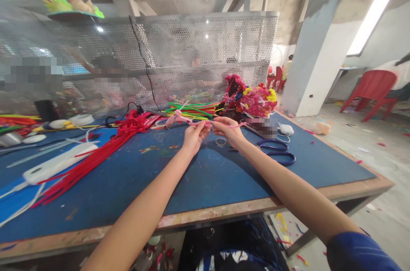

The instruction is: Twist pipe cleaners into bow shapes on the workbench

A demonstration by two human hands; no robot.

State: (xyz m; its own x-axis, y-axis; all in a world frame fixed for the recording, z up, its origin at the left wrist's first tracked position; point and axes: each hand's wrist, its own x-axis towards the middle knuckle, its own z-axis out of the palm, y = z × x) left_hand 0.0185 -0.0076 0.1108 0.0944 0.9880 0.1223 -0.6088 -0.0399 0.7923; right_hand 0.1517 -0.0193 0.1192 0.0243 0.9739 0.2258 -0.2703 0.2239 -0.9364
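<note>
Both hands meet above the blue-topped table, close to a pink pipe cleaner [235, 125]. My left hand [195, 137] is closed, its thumb and fingers pinching a small curled part of the pink strand. On the other side, my right hand [229, 131] pinches the same strand, and a free end sticks out to the right past its fingers. A thin gold-coloured ring [220, 141] lies on the table just below the hands. Scissors with dark blue handles [286, 158] rest under and beside my right forearm, their blades mostly hidden.
Green and yellow pipe cleaners [198, 110] lie behind the hands, beside a pink flower bundle [258, 102]. Red strips [99, 155] and a white power strip [60, 164] occupy the left. A white plug-like device [285, 129] sits right. A perforated metal screen [179, 57] stands behind.
</note>
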